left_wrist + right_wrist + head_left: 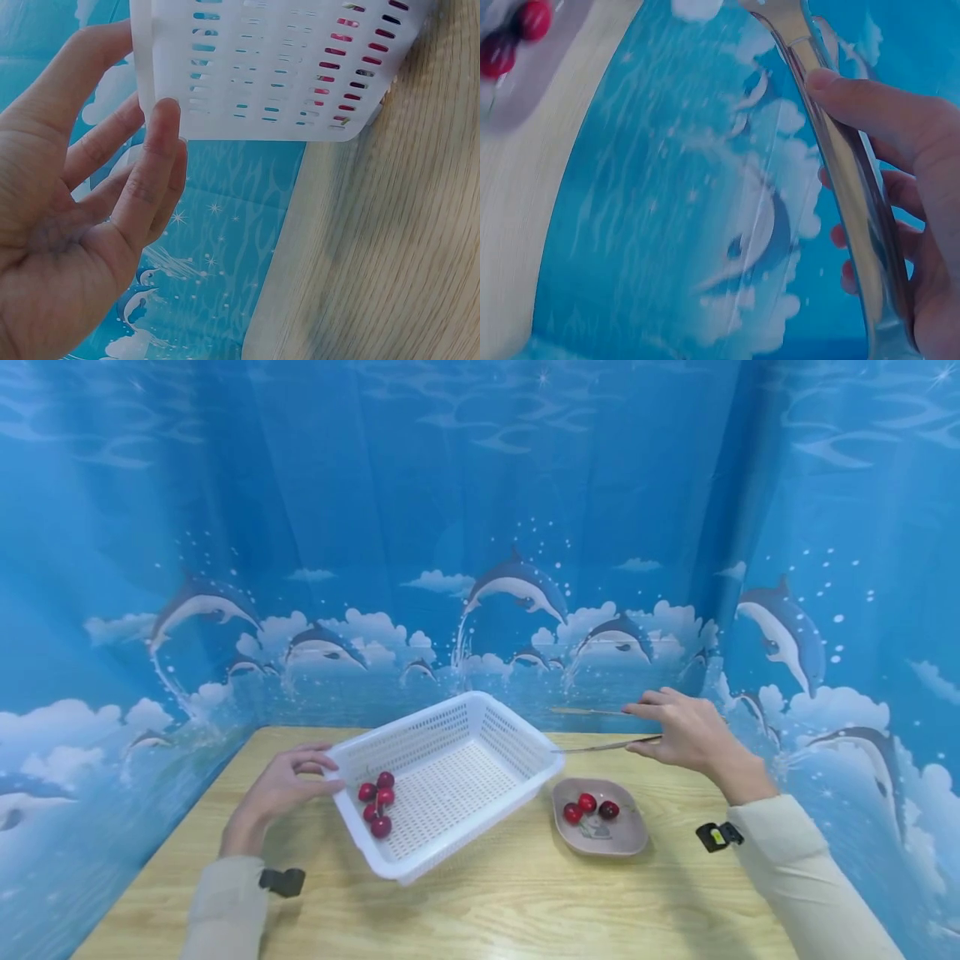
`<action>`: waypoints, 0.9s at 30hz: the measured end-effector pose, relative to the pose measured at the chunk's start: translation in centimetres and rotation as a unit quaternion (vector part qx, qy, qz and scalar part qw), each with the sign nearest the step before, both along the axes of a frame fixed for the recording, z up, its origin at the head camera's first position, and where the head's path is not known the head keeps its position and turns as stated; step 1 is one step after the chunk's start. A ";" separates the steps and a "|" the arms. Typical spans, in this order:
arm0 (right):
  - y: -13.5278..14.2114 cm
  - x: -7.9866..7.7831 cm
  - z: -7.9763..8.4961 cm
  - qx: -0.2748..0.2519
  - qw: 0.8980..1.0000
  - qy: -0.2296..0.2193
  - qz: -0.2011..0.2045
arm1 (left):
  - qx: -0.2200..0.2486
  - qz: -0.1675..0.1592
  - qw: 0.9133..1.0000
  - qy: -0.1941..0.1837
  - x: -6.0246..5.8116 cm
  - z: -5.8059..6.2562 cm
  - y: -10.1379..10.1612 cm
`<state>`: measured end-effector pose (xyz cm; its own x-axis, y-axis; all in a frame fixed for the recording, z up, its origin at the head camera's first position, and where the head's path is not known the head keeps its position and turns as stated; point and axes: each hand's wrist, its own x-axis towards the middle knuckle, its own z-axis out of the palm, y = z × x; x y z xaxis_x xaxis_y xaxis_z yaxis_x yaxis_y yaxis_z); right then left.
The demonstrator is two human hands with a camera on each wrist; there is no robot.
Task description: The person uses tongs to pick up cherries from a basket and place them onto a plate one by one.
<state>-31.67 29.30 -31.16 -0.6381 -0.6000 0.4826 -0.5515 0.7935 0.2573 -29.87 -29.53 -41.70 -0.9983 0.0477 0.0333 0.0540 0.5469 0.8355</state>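
My left hand grips the left rim of a white perforated plastic basket, thumb on one side and fingers on the other. Several dark red cherries lie together at the basket's left end, and they show through its slots in the left wrist view. In my right hand is a pair of metal tongs, held along the arms, which stand apart. The tongs' tips lie near the basket's right rim, with nothing visible between them. Three cherries sit on a pinkish square plate right of the basket.
A light wood-grain table carries the plate. Blue curtains printed with dolphins and clouds enclose its back and both sides. A dark device is strapped at each wrist.
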 end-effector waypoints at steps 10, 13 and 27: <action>-6.4 -0.7 -0.6 -0.021 0.998 -0.039 0.033 | 0.000 -0.009 1.000 0.014 -0.1 0.0 -0.1; -8.1 -0.8 -0.9 -0.023 0.998 -0.048 0.043 | 0.001 -0.008 1.000 0.012 -0.2 0.1 -0.2; -12.9 -1.2 -2.1 0.007 0.993 -0.096 0.065 | -0.001 -0.004 1.000 0.010 -0.1 0.0 -0.2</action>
